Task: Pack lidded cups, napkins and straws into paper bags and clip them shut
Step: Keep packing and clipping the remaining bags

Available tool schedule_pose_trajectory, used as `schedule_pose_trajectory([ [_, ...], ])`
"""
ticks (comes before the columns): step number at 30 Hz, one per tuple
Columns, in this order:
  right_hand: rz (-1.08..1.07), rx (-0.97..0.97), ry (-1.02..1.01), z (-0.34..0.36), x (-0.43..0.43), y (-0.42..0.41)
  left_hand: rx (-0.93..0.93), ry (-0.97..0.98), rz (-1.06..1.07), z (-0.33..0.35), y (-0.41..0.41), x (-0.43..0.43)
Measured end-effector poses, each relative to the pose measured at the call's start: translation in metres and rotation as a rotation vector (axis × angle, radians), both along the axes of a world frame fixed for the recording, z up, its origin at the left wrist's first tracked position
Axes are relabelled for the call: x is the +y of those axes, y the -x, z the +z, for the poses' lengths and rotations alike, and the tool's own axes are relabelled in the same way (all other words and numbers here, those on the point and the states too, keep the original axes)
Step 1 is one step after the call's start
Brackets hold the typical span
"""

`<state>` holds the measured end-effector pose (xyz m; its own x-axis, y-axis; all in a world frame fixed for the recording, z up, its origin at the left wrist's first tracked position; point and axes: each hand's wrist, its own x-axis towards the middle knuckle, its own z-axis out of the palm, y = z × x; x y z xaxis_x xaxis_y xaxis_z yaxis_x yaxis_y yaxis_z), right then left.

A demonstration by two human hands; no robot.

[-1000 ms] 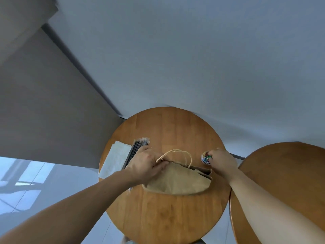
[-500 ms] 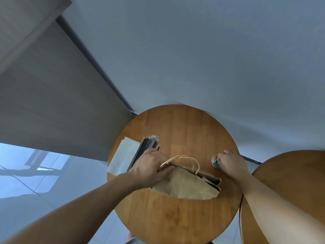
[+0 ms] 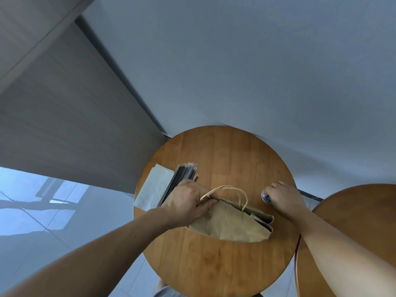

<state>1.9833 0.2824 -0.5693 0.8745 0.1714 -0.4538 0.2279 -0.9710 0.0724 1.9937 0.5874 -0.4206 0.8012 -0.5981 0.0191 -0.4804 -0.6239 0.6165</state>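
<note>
A brown paper bag (image 3: 231,224) stands near the middle of a round wooden table (image 3: 216,266), its top folded flat and its twine handles arching up. My left hand (image 3: 188,202) pinches the bag's top left corner. My right hand (image 3: 282,198) rests over a small tub of coloured clips (image 3: 266,197) at the table's right edge, fingers curled on it. White napkins (image 3: 154,187) and a bundle of dark wrapped straws (image 3: 182,174) lie at the table's left. No cup is visible; the bag's contents are hidden.
A second round wooden table (image 3: 351,215) stands close on the right. A pale wall rises just behind both tables. To the left, a grey panel and glossy floor tiles (image 3: 32,221) lie below the table edge.
The view has shifted, so the table sits further right in the frame. My left hand keeps its pinch on the bag top; my right hand stays on the clip tub, covering more of it.
</note>
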Motion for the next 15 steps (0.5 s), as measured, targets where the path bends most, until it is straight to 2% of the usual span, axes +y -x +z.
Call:
schedule_pose_trajectory([
  [6,-0.059,-0.051,-0.083,0.006,-0.010,0.007,0.000,-0.038,-0.002,-0.001,0.000,0.001],
  [9,-0.150,-0.013,-0.152,0.010,-0.010,0.010,0.004,-0.048,0.004,0.000,0.000,-0.001],
  [15,-0.549,0.020,-0.438,0.030,-0.004,0.019,0.051,-0.073,0.010,0.005,0.000,-0.002],
])
